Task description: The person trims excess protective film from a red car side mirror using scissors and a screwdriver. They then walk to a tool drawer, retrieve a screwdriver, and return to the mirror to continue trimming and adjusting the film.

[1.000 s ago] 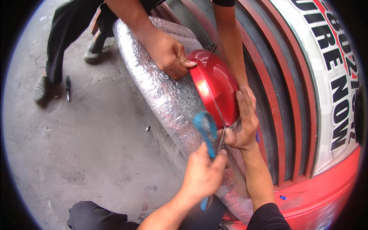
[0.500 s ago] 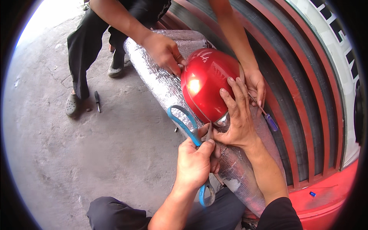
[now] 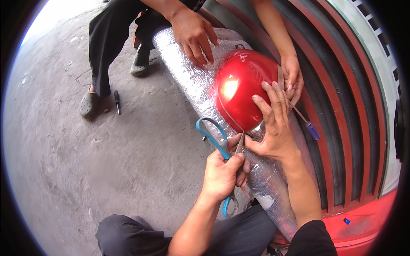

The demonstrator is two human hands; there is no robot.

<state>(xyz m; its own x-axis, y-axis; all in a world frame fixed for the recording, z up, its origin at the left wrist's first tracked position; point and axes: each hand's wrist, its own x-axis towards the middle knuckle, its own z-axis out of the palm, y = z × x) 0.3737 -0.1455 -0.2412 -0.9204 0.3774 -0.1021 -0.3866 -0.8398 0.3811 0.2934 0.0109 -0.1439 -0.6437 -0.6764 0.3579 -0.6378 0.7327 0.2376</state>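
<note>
A glossy red rounded housing [image 3: 250, 81] with a seam along its lower left side rests on a silver foil sheet [image 3: 179, 59]. My left hand [image 3: 222, 175] grips a pair of scissors [image 3: 223, 147] with blue handles, their loops spread wide apart. One pointed blade reaches up to the housing's lower edge, by the seam. My right hand [image 3: 275, 128] holds the housing at its right side, fingers spread over the red surface and thumb near the blade tip. Beyond it, a co-worker's hand [image 3: 292, 77] is at the housing's right edge, beside a purple-handled screwdriver [image 3: 312, 130].
The co-worker's other hand [image 3: 196, 40] hovers over the foil, fingers loosely spread. A dark-handled screwdriver [image 3: 117, 102] lies on the concrete floor [image 3: 141, 170] near the co-worker's shoe [image 3: 87, 104]. Red and black curved slats [image 3: 341, 128] rise at the right. A small blue piece [image 3: 347, 221] sits on a red surface.
The co-worker's hand on the left has come off the housing and moved up and away. The whole view has shifted slightly. My hands keep nearly the same hold on the scissors and housing.
</note>
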